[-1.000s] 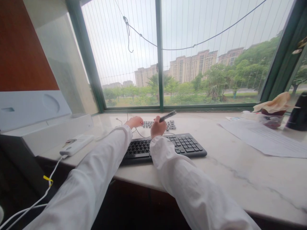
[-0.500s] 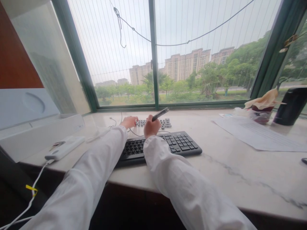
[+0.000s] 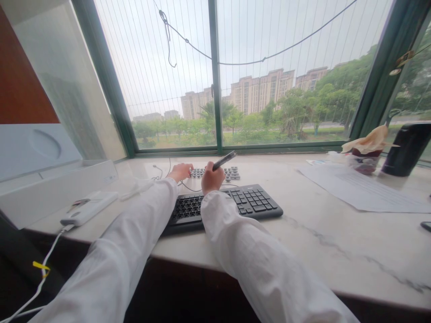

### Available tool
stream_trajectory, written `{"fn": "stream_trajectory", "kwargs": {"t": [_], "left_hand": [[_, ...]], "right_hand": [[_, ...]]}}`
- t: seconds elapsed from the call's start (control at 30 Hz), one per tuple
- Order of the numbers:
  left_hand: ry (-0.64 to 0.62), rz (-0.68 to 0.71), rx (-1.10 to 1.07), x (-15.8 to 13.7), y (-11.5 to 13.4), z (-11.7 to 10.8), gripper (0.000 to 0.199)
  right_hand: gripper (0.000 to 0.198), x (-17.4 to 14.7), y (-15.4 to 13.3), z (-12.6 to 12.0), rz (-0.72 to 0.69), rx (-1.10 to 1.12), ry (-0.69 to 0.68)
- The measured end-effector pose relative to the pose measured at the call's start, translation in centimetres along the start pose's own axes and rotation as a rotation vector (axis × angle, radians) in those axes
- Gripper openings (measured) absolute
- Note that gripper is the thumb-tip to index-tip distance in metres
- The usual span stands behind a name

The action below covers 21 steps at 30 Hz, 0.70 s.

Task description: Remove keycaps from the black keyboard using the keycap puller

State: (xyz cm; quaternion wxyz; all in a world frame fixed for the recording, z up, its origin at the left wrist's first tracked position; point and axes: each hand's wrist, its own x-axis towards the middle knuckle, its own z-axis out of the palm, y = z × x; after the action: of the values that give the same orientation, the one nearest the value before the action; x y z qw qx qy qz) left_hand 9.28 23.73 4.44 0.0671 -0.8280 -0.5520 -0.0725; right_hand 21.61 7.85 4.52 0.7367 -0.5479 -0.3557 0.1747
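One left hand (image 3: 182, 172) reaches the near-left end of the grey keycaps (image 3: 232, 173); whether it pinches one I cannot tell. The right hand (image 3: 213, 178) is curled round a pen (image 3: 224, 160), blocking some keycaps. Nearer on the bench (image 3: 310, 255) lies the black keyboard (image 3: 257, 202), its middle covered by the right sleeve (image 3: 232, 215). Farther out: left, a power strip (image 3: 89, 208) and white box (image 3: 33, 193); right, paper (image 3: 353, 186) and a dark bottle (image 3: 407, 150).

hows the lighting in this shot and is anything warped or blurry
Head view: pale daylight comes through the window, with deep shadow under the counter; head view, right edge: the black container leans, probably lens distortion; head view, middle: the small keys behind the keyboard look too soft to read.
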Motion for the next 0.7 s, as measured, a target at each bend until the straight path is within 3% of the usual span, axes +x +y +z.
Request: {"fn": "stream_trajectory", "kwargs": {"t": [0.17,0.33,0.57,0.7], "left_hand": [[0.041,-0.023,-0.027,-0.6,0.4,-1.1,0.035],[0.155,-0.039,-0.064,-2.6,2.1,-3.6,0.026],[0.294,0.008,-0.147,-8.3,7.1,-6.6,0.049],[0.433,0.075,-0.277,-10.7,10.4,-7.1,0.055]], "right_hand": [[0.033,-0.1,-0.2,-0.1,0.013,-0.002,0.005],[0.033,-0.2,-0.5,-0.2,0.028,0.002,0.011],[0.034,0.2,-1.8,-0.6,0.046,-0.025,0.078],[0.032,1.4,-3.1,-2.2,-0.001,-0.083,0.011]]}}
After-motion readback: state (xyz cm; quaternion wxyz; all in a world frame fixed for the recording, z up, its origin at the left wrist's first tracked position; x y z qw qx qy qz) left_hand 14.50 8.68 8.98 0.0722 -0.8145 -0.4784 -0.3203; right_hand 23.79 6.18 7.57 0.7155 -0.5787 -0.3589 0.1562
